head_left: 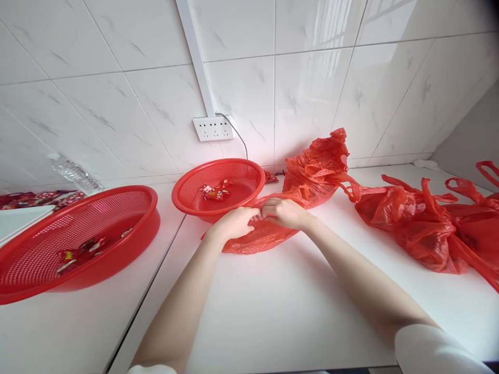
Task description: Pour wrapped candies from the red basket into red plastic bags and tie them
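On the table (265,311), a red bag (257,241) lies under your left hand (237,223) and right hand (285,212), fingers half-curled at its plastic; I cannot tell whether they pinch it. You seem to be opening it; parting the plastic likely comes next. A basket (244,183) stands just behind.

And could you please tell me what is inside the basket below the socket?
A few small wrapped packets lie in the basket. Anything beneath them or low against its near wall is covered and cannot be seen.
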The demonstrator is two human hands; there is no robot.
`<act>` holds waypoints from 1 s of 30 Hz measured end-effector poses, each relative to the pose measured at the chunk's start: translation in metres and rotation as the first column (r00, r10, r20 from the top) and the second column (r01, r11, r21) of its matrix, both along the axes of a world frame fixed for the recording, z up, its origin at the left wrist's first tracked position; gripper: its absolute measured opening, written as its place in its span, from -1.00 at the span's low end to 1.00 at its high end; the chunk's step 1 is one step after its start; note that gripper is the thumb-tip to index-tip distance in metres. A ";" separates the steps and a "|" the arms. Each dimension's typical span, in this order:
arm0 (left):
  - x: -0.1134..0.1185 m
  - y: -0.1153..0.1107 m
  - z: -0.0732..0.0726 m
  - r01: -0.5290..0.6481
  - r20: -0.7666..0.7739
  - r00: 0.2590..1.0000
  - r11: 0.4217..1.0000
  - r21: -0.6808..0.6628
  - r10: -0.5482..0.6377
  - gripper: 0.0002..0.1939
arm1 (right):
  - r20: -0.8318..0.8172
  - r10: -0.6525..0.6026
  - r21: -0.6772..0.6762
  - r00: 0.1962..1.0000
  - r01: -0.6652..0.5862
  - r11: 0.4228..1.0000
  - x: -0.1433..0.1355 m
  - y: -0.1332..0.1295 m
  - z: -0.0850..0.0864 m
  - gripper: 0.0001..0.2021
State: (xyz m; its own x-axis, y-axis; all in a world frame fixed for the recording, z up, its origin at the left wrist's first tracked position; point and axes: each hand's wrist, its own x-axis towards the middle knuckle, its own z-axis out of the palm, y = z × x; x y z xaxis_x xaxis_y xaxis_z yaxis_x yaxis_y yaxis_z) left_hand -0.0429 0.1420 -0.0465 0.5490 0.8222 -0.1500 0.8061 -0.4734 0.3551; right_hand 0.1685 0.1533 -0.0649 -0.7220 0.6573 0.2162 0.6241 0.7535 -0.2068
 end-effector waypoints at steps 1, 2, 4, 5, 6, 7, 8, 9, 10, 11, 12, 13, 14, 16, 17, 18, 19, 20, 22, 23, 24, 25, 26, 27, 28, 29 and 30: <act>0.000 0.001 -0.003 0.000 -0.049 0.999 1.000 -0.009 -0.001 -0.53 | -0.019 0.047 0.064 0.999 -0.046 0.997 -0.001 0.001 -0.003 -0.79; -0.001 0.003 -0.005 -0.013 -0.110 0.994 0.999 -0.029 0.010 -0.44 | -0.008 0.074 0.113 0.997 -0.073 0.991 -0.002 0.002 -0.006 -0.78; -0.003 0.005 -0.010 -0.053 -0.219 0.975 0.994 -0.093 0.031 -0.26 | 0.079 0.054 0.127 0.995 -0.064 0.990 -0.003 0.004 -0.012 -0.64; -0.004 0.006 -0.011 -0.063 -0.253 0.967 0.990 -0.128 0.029 -0.23 | 0.121 0.028 0.096 0.992 -0.040 0.995 -0.003 0.004 -0.014 -0.56; -0.004 0.006 -0.012 -0.063 -0.270 0.963 0.985 -0.161 0.018 -0.23 | 0.149 0.001 0.040 0.989 -0.007 0.999 -0.002 0.004 -0.015 -0.49; -0.004 0.006 -0.011 -0.050 -0.266 0.964 0.980 -0.191 -0.002 -0.27 | 0.161 -0.020 -0.032 0.987 0.025 0.999 -0.001 0.004 -0.016 -0.46; -0.003 0.006 -0.010 -0.027 -0.244 0.970 0.976 -0.214 -0.026 -0.35 | 0.159 -0.035 -0.106 0.987 0.052 0.993 0.000 0.004 -0.015 -0.48; -0.002 0.005 -0.008 0.004 -0.205 0.977 0.973 -0.232 -0.053 -0.45 | 0.151 -0.044 -0.169 0.988 0.069 0.983 0.001 0.004 -0.014 -0.55; -0.001 0.004 -0.006 0.034 -0.156 0.985 0.970 -0.241 -0.073 -0.54 | 0.140 -0.048 -0.211 0.989 0.077 0.974 0.002 0.003 -0.012 -0.65; 0.000 0.003 -0.005 0.053 -0.106 0.991 0.968 -0.245 -0.081 -0.59 | 0.131 -0.047 -0.234 0.990 0.077 0.969 0.002 0.003 -0.010 -0.72; 0.001 0.003 -0.003 0.062 -0.063 0.995 0.967 -0.247 -0.080 -0.62 | 0.126 -0.042 -0.239 0.991 0.072 0.968 0.002 0.002 -0.008 -0.74; 0.001 0.004 -0.003 0.061 -0.030 0.997 0.966 -0.250 -0.070 -0.64 | 0.112 -0.031 -0.236 0.993 0.057 0.970 0.001 0.002 -0.006 -0.73; 0.000 0.005 -0.003 0.052 -0.011 0.998 0.965 -0.257 -0.057 -0.66 | 0.081 -0.014 -0.232 0.997 0.032 0.972 0.001 0.001 -0.005 -0.73; -0.002 0.009 -0.008 0.036 -0.003 0.999 0.956 -0.291 -0.039 -0.67 | -0.015 0.039 -0.221 0.999 -0.042 0.974 -0.002 0.000 -0.002 -0.74; -0.004 0.012 -0.012 0.036 -0.003 0.999 0.948 -0.317 -0.039 -0.68 | -0.068 0.071 -0.211 0.995 -0.084 0.974 -0.002 -0.001 -0.002 -0.73; -0.006 0.015 -0.017 0.040 0.001 0.999 0.938 -0.346 -0.042 -0.67 | -0.116 0.102 -0.196 0.988 -0.123 0.973 -0.003 -0.002 -0.001 -0.73; -0.008 0.018 -0.022 0.046 0.011 0.999 0.927 -0.373 -0.045 -0.67 | -0.145 0.124 -0.181 0.982 -0.149 0.972 -0.003 -0.003 -0.001 -0.72; -0.010 0.022 -0.028 0.051 0.026 0.999 0.917 -0.396 -0.044 -0.64 | -0.147 0.134 -0.175 0.980 -0.159 0.972 -0.003 -0.004 -0.002 -0.72; -0.013 0.027 -0.039 0.050 0.057 0.998 0.905 -0.423 -0.029 -0.59 | -0.086 0.101 -0.202 0.991 -0.117 0.972 0.000 -0.004 -0.005 -0.61; -0.015 0.030 -0.044 0.042 0.066 0.998 0.902 -0.429 -0.016 -0.56 | -0.037 0.063 -0.233 0.997 -0.070 0.970 0.002 -0.003 -0.008 -0.52; -0.018 0.033 -0.048 0.032 0.070 0.998 0.901 -0.432 -0.003 -0.54 | 0.020 0.019 -0.272 1.000 -0.013 0.962 0.005 -0.002 -0.012 -0.42; -0.021 0.035 -0.051 0.023 0.074 0.997 0.900 -0.435 0.011 -0.53 | 0.074 -0.022 -0.309 0.997 0.044 0.950 0.008 0.001 -0.016 -0.33; -0.023 0.037 -0.054 0.016 0.080 0.997 0.898 -0.440 0.022 -0.52 | 0.119 -0.055 -0.338 0.991 0.092 0.937 0.011 0.003 -0.021 -0.27; -0.026 0.039 -0.056 0.013 0.092 0.995 0.895 -0.445 0.031 -0.51 | 0.153 -0.076 -0.356 0.985 0.127 0.926 0.015 0.007 -0.025 -0.23; -0.029 0.040 -0.057 0.014 0.108 0.993 0.892 -0.452 0.039 -0.52 | 0.179 -0.086 -0.365 0.980 0.147 0.919 0.018 0.010 -0.029 -0.20; -0.032 0.040 -0.057 0.018 0.126 0.991 0.888 -0.459 0.045 -0.52 | 0.197 -0.098 -0.358 0.976 0.164 0.919 0.021 0.014 -0.032 -0.18; -0.034 0.039 -0.057 0.026 0.142 0.989 0.885 -0.464 0.045 -0.53 | 0.206 -0.108 -0.342 0.973 0.175 0.923 0.023 0.017 -0.033 -0.16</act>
State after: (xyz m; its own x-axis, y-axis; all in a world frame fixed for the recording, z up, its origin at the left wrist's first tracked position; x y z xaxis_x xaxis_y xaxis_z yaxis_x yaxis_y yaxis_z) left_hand -0.0771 0.1805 -0.1036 0.5861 0.6833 -0.4353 0.7329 -0.2181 0.6444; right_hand 0.1915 0.1700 -0.0983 -0.6204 0.7645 -0.1751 0.7704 0.5522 -0.3186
